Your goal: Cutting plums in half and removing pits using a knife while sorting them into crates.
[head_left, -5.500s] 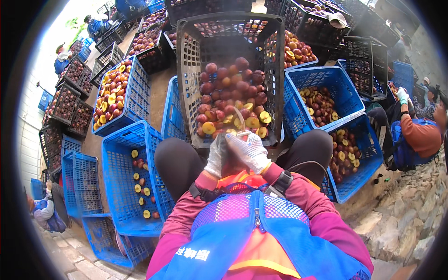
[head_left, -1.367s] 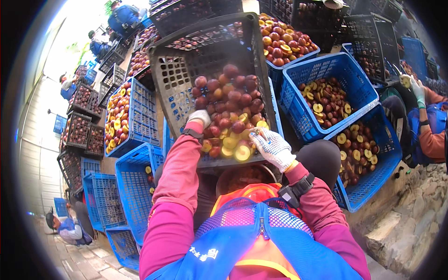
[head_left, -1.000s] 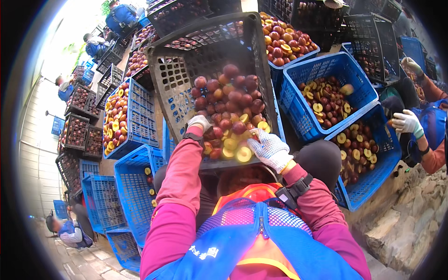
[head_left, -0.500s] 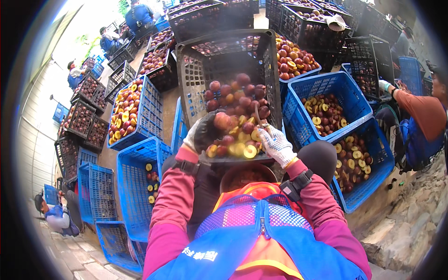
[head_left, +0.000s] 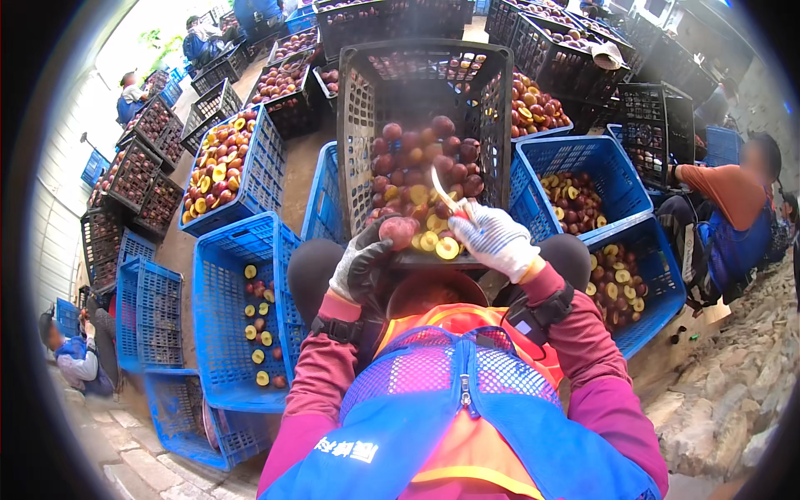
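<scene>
In my left hand (head_left: 363, 260), gloved in white and black, is a whole reddish plum (head_left: 398, 232). My right hand (head_left: 497, 239), in a white dotted glove, grips a small curved knife (head_left: 444, 191) with its blade pointing up and away from me. Both hands are over the near end of a tilted black crate (head_left: 350, 108). Inside it, whole dark plums (head_left: 443, 127) lie farther back, and cut halves with yellow flesh (head_left: 447, 247) lie nearest me. The plum and the blade are apart.
At my left stands a blue crate (head_left: 237, 392) with a few plum halves; a fuller blue crate (head_left: 271, 179) is beyond it. Two blue crates of halves (head_left: 575, 150) (head_left: 679, 287) are at my right, near a seated co-worker (head_left: 733, 208). A brown bowl (head_left: 437, 292) sits between my knees.
My left hand has come nearer and turned, and the plum in it now shows clearly. The knife blade has tipped upward to the left. My view has shifted slightly.
</scene>
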Tool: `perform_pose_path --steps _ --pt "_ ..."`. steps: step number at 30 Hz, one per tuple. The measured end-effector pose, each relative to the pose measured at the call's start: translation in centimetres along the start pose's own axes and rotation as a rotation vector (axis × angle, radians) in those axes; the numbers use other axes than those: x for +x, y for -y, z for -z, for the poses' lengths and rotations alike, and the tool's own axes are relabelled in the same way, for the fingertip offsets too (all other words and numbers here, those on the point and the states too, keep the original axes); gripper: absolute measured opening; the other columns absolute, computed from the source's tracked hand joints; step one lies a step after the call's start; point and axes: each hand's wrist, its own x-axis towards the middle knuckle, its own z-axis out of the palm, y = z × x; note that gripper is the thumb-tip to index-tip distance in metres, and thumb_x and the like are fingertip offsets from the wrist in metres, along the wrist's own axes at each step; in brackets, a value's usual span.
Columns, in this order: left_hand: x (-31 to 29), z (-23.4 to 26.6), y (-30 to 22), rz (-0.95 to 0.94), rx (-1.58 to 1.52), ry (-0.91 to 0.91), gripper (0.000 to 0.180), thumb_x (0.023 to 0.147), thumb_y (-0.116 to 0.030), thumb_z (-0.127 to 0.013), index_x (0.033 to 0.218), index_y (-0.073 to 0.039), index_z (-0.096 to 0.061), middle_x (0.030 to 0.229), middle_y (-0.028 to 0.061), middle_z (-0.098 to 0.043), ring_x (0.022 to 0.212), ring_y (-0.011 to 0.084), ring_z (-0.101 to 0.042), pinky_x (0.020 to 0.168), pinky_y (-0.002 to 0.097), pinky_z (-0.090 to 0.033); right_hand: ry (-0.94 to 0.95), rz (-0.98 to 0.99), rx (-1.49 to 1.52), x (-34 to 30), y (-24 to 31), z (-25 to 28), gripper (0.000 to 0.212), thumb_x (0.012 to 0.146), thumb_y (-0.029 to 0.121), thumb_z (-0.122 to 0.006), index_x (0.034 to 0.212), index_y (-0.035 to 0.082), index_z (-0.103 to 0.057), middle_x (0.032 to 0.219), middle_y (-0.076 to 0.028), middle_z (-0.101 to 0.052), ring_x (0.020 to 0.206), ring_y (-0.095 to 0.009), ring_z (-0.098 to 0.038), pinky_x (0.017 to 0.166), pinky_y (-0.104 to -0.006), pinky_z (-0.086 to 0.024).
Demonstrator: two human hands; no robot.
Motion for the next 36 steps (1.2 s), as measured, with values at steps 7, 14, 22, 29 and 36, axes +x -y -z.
perform_pose_path --steps 7,14,22,29,36 --pt "-0.6 0.9 -0.1 0.122 -0.069 -0.017 0.069 0.098 -0.011 -0.076 0.163 -0.008 -0.050 0.152 0.0086 -0.062 0.134 0.0232 -0.065 0.105 0.0372 -0.060 0.027 0.140 0.040 0.4 3.9 -0.6 0.035 0.106 0.041 -0.072 0.120 0.009 -0.071 0.093 -0.024 -0.077 0.082 -0.045 -0.076 0.072 -0.0526 -0.060" --pt "0.1 2.0 -0.3 0.015 0.132 0.012 0.072 0.104 -0.016 -0.072 0.169 -0.006 -0.043 0.152 0.0111 -0.064 0.126 0.0239 -0.069 0.101 0.0395 -0.061 -0.222 0.280 -0.046 2.5 2.4 -6.8 0.038 0.110 0.024 -0.065 0.142 0.005 -0.066 0.110 -0.027 -0.078 0.094 -0.046 -0.077 0.082 -0.0521 -0.061" --pt "0.1 2.0 -0.4 0.062 0.100 -0.059 0.062 0.106 -0.020 -0.074 0.162 -0.006 -0.052 0.146 0.0071 -0.066 0.127 0.0201 -0.067 0.102 0.0356 -0.059 -0.093 0.224 0.267 2.2 1.9 -9.6 0.036 0.115 0.020 -0.060 0.145 0.002 -0.067 0.118 -0.027 -0.078 0.104 -0.040 -0.079 0.087 -0.0443 -0.061" --pt "0.8 2.4 1.2 0.051 0.235 -0.089 0.056 0.108 -0.021 -0.076 0.158 -0.006 -0.056 0.132 0.0026 -0.069 0.117 0.0153 -0.067 0.100 0.0327 -0.058 0.051 0.066 0.096 2.4 1.1 -10.2 0.033 0.113 0.016 -0.055 0.138 -0.003 -0.065 0.141 -0.026 -0.069 0.122 -0.046 -0.070 0.105 -0.0490 -0.057" --pt "1.5 2.9 3.3 0.043 0.520 -0.105 0.049 0.107 -0.026 -0.078 0.147 -0.003 -0.063 0.125 0.0017 -0.069 0.114 0.0139 -0.065 0.100 0.0325 -0.055 -0.043 0.268 -0.202 2.0 -3.1 -12.7 0.026 0.114 0.023 -0.055 0.123 0.004 -0.070 0.103 -0.024 -0.073 0.090 -0.045 -0.071 0.080 -0.0533 -0.058"
